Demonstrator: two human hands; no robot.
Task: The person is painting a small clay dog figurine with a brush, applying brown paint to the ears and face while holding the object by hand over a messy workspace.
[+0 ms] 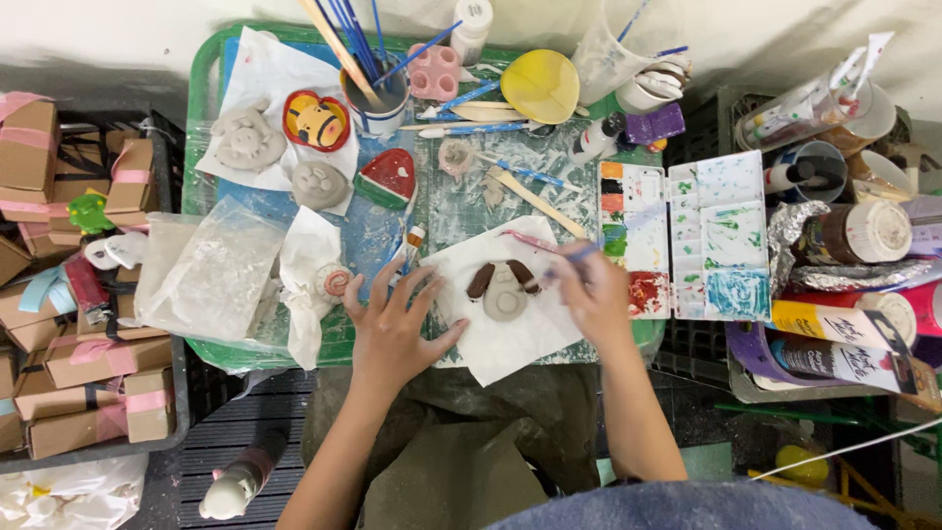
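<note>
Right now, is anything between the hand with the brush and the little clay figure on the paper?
Nothing visible. The right hand holds a paintbrush just right of the clay figure, with only bare white paper between them. The left hand rests on the paper's left edge.

clay piece: small grey unfired clay animal figure (505,297), round face, two long ears painted brown, lying flat face up
spot: sits mid-sheet on a white paper sheet (491,344) on the table
brush: thin paintbrush with a pinkish handle (540,242), tilted, one end near the figure's right ear
</note>
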